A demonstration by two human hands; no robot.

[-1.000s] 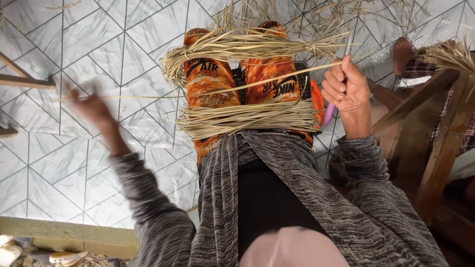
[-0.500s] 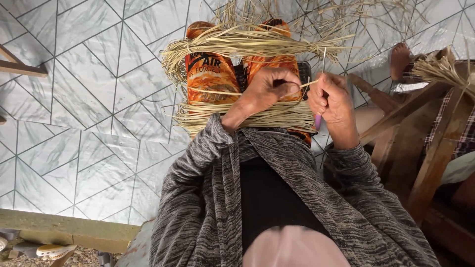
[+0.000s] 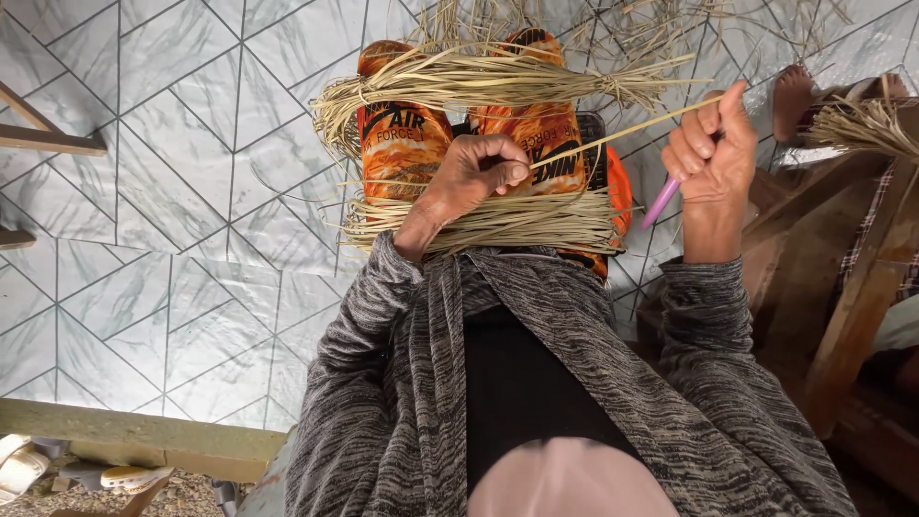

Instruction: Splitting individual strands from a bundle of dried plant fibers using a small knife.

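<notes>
My left hand (image 3: 474, 172) pinches a dry straw strand (image 3: 622, 129) over the woven straw mat (image 3: 479, 220); my right hand (image 3: 713, 158), beside the mat, grips the strand's far end, apparently with a purple tool (image 3: 661, 201). Weaving step in hand; next calls for threading the strand through.

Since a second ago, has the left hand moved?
Yes. The left hand has swung in from over the tiled floor on the left to the orange legs, where it now pinches a straw strand.
</notes>
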